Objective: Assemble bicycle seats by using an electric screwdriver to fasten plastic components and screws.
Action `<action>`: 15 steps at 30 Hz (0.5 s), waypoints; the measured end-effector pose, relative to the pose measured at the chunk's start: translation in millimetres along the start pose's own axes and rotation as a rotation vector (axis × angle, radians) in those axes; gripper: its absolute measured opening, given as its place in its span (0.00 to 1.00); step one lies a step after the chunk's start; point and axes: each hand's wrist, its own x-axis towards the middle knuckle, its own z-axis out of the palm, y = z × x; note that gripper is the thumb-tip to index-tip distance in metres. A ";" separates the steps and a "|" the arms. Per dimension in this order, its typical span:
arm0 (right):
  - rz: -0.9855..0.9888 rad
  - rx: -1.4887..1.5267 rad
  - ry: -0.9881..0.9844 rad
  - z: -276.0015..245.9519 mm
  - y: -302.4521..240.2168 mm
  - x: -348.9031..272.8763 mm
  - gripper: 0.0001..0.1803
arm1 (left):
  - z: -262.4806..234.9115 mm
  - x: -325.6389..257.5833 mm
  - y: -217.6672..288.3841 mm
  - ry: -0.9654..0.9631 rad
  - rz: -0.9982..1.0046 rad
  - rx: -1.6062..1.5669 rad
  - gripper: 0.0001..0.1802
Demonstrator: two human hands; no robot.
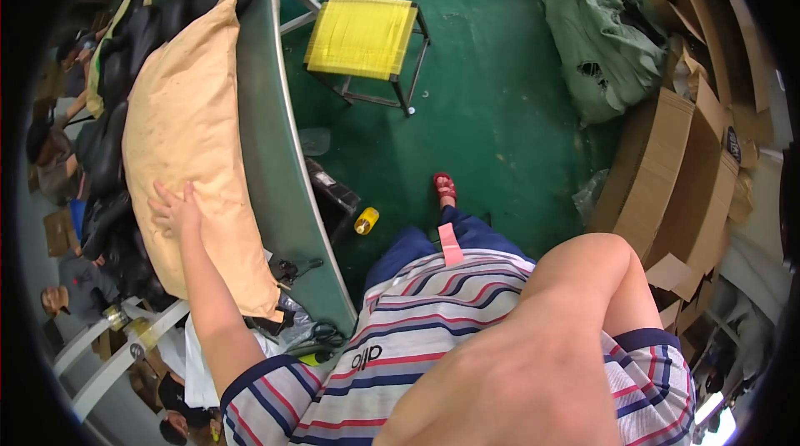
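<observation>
A large, plump tan sack (187, 88), shaped like a long pillow, lies along the worktable at my left. My left hand (177, 211) rests on its upper face with the fingers spread, holding nothing. Dark, glossy rounded pieces (125, 146) are heaped beyond the sack's far side. My right arm is bent at the elbow, and my right hand (508, 388) is raised very close to the camera, large and blurred. Its fingers are out of sight. Scissors (323, 336) with dark handles lie near the sack's close end.
Left of me runs the table (287, 188). A yellow woven stool (362, 38) stands ahead on the green floor. A yellow bottle (366, 221) lies by the table. Cardboard boxes (650, 171) and a green sack (604, 46) are at the right. Other people (79, 292) sit beyond the table.
</observation>
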 end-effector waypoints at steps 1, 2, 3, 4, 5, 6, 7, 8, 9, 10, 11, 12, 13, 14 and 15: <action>-0.027 -0.017 -0.075 -2.5 -0.3 7.3 0.05 | 0.4 -2.0 0.7 0.014 -0.007 0.002 0.44; -0.056 -0.036 -0.155 -4.2 -1.7 15.6 0.05 | 1.3 -4.2 0.1 0.016 -0.009 -0.016 0.44; -0.087 -0.055 -0.241 -5.1 -4.5 25.1 0.06 | 3.4 -6.1 -1.0 0.030 0.005 -0.017 0.44; -0.128 -0.065 -0.350 -5.7 -6.3 35.8 0.06 | 3.2 -6.8 -7.2 0.055 -0.004 -0.019 0.43; -0.172 -0.074 -0.461 -6.9 -6.5 46.8 0.06 | 2.2 -9.2 -7.1 0.075 -0.038 -0.041 0.43; -0.218 -0.082 -0.577 -7.1 -8.2 59.0 0.07 | 2.1 -13.5 -4.7 0.061 -0.027 -0.008 0.43; -0.266 -0.088 -0.698 -7.3 -7.9 71.4 0.08 | 1.9 -16.3 -1.8 0.048 -0.021 0.025 0.43; -0.311 -0.093 -0.817 -6.8 -7.8 82.6 0.08 | 2.2 -19.0 0.8 0.068 -0.064 0.004 0.43; -0.214 0.100 -0.540 -7.2 -7.8 79.2 0.09 | 1.5 -21.5 6.6 0.043 -0.037 -0.011 0.44; -0.230 0.101 -0.593 -7.9 -10.2 87.6 0.09 | -1.1 -21.0 8.8 0.020 -0.013 -0.024 0.44; -0.244 0.107 -0.618 -11.2 -12.3 97.1 0.09 | -2.2 -19.5 9.5 0.038 -0.055 -0.045 0.44; -0.256 0.114 -0.642 -17.3 -13.2 109.1 0.10 | -2.5 -18.2 10.9 0.026 -0.049 -0.066 0.45; -0.657 -0.451 -1.079 -31.2 -22.0 150.3 0.12 | -3.3 -17.5 10.6 0.009 -0.043 -0.079 0.45; -0.674 -0.424 -1.115 -36.3 -18.7 161.7 0.12 | -4.3 -17.7 7.4 0.011 -0.089 -0.083 0.45; -0.754 -0.388 -0.998 -42.7 -13.5 171.6 0.12 | -4.9 -17.4 4.8 0.026 -0.073 -0.120 0.46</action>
